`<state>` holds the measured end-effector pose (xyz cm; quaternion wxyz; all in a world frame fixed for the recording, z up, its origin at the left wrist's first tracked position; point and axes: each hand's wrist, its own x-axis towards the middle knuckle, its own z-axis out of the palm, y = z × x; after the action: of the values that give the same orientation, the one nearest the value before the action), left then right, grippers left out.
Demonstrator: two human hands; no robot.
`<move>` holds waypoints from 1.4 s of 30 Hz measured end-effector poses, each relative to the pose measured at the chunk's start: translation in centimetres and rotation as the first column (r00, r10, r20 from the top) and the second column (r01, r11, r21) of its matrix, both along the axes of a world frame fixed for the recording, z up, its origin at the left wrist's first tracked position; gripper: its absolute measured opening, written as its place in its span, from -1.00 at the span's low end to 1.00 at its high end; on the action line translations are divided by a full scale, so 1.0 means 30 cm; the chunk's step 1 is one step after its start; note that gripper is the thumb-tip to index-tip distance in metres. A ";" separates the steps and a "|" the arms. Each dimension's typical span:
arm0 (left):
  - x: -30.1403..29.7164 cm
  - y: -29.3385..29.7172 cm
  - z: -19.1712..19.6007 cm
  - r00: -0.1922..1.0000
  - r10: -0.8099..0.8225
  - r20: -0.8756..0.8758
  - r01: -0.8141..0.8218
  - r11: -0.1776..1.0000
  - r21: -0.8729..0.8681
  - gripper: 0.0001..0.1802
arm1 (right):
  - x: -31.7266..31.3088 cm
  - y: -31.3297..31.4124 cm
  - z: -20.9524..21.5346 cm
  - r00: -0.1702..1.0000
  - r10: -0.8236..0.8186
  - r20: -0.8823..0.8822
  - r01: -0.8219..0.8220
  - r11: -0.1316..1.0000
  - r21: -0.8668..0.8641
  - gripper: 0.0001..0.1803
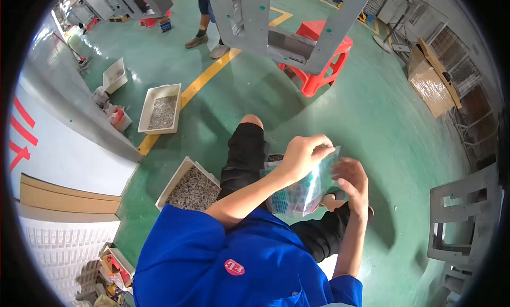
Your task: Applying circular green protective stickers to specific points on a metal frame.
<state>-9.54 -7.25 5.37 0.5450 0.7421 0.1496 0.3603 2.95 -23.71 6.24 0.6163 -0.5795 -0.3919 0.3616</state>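
Observation:
A clear plastic bag (301, 193) with blue-green print hangs over my lap, between my knees. My left hand (305, 157) pinches its upper edge near the corner, thumb against fingers. Just to the right of the bag is my right hand (353, 180), its fingers slightly blurred and spread away from the thumb, with nothing visible in them. What the bag contains, if anything, is hard to make out. Behind it, a dark round container (275, 158) shows only in part beside my left knee.
By my left leg stands a white bin of small metal parts (192, 189); a similar bin (161, 110) is farther off. Ahead are a grey machine frame (297, 48) and a red stool (319, 68). Cartons (431, 78) stand at right. A person's shoes (207, 45) show beyond.

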 end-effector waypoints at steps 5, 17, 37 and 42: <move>0.016 -0.018 0.012 0.998 -0.013 0.064 0.014 1.000 -0.027 -0.87 | 0.000 0.018 0.022 0.786 -0.327 0.525 0.331 0.939 0.090 -0.45; -0.042 0.041 0.230 0.939 -0.341 0.046 0.344 0.929 -0.138 -0.80 | 0.009 0.124 0.237 0.923 -0.283 0.261 0.243 0.954 0.176 -0.82; -0.255 0.042 0.258 0.901 -0.395 -0.178 0.383 0.918 -0.100 -0.78 | -0.145 0.100 0.330 -0.032 -0.436 0.899 -0.267 0.871 0.413 -0.62; -0.257 0.051 0.221 0.889 -0.458 -0.019 0.447 0.876 -0.184 -0.81 | -0.159 0.116 0.373 0.139 -0.227 0.964 -0.266 0.929 0.257 -0.65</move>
<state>-17.25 -5.73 11.99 0.6721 0.7166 0.0198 0.1854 -1.82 -20.22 17.43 0.2976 -0.5397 -0.7664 -0.1813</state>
